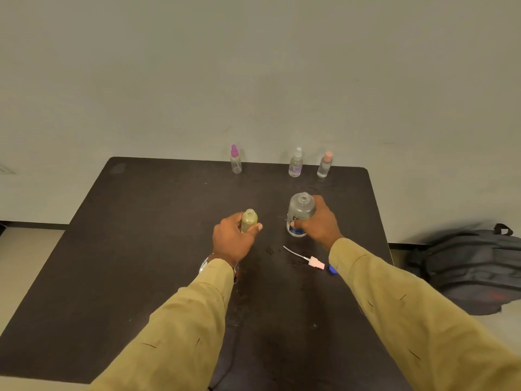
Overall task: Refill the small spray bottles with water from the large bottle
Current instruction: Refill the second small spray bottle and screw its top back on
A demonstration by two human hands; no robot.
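My left hand [232, 238] grips a small uncapped spray bottle [249, 220], upright near the middle of the dark table [141, 249]. My right hand [320, 221] grips the large clear water bottle [300, 213], which stands open-necked with a blue label at its base. A pink spray head [314, 261] with its white dip tube lies on the table in front of the large bottle. A blue cap [332, 269] lies beside it, partly hidden by my right sleeve.
Three small spray bottles stand along the table's far edge: one with a purple top [235, 160], one with a clear top [296, 163], one with a pink top [324, 165]. A dark backpack [468, 266] lies on the floor to the right. A wall rises behind the table.
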